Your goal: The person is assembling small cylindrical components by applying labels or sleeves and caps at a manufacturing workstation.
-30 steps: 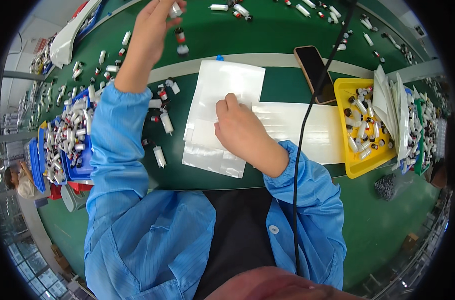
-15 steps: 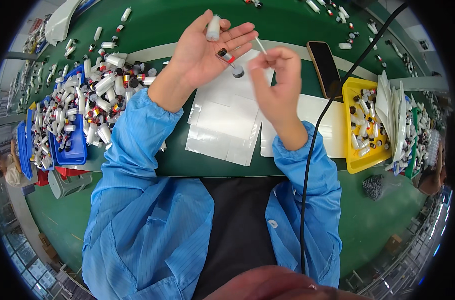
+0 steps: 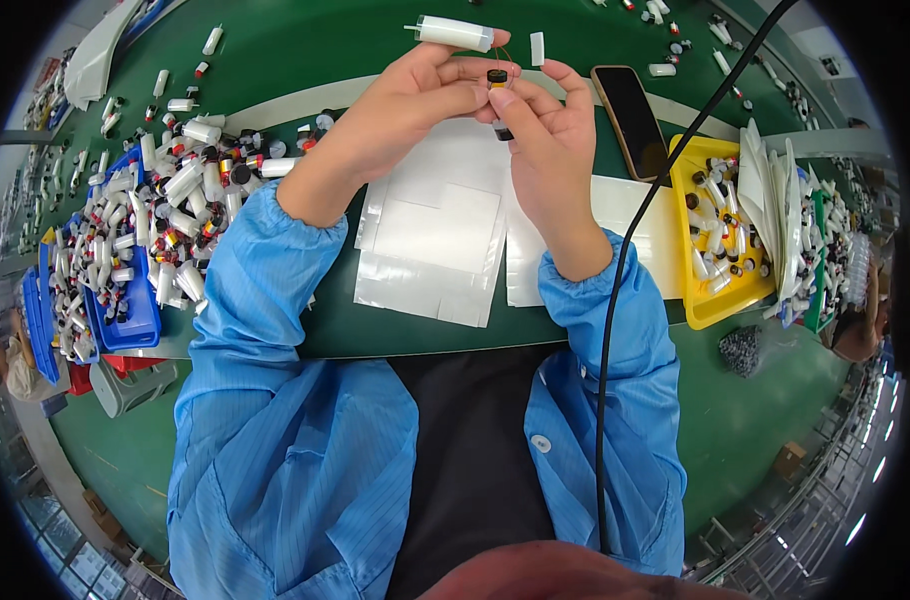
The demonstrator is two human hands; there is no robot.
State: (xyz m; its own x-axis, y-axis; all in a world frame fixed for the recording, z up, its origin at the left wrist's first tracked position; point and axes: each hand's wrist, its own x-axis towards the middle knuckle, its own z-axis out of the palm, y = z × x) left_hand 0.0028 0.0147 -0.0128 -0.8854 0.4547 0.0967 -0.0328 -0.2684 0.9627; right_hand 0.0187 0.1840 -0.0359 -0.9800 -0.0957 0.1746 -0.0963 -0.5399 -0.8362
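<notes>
Two forearms in blue sleeves are rising from the lower edge over a green table [image 3: 275, 60], crossing a stack of clear plastic bags [image 3: 430, 235] that is lying flat just beyond the table's near edge. Above the bags, the right hand [image 3: 550, 135] is curling narrow, its thumb and forefinger pinching a small black cap [image 3: 497, 77], while the rest of its fingers are folding loosely toward the palm. The left hand [image 3: 415, 95] is meeting it from the other side, fingertips touching the same cap, and is gripping a white tube [image 3: 453, 33] that is lying crosswise over its fingertips, sticking out to the left. To the left of the arms, a blue tray [image 3: 125, 325] is sitting among a heap of white tubes with red and black ends. To the right, a black phone [image 3: 635, 120] is lying face up, and a yellow tray [image 3: 720, 310] of small parts is standing just beyond it. A black cable [image 3: 615, 320] is hanging across the right sleeve.
</notes>
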